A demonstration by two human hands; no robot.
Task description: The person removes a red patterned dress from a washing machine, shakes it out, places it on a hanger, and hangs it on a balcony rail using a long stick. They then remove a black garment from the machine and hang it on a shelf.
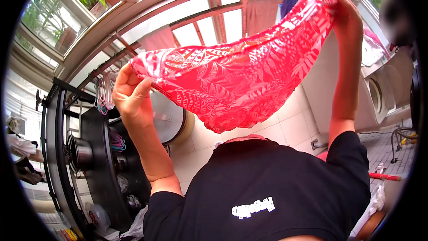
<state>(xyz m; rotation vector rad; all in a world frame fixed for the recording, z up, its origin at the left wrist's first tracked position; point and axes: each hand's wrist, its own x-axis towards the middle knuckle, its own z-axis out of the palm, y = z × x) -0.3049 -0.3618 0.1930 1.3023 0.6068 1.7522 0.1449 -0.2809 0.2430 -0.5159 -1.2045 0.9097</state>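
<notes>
A red cloth with a white leaf print hangs stretched between my raised hands, sagging in the middle in bunched folds. My left hand pinches its left corner between thumb and fingers. At the upper right, my right hand grips the other end, higher than the left; its fingers are partly hidden by the cloth. The fabric is thin and light shows through its upper part. Whether it is a garment or a plain sheet, I cannot tell.
Plastic hangers hang from a rail at the left, above a black shelf rack with a metal pot. A round-lidded container stands on the tiled floor. A white front-loading washing machine is at the right.
</notes>
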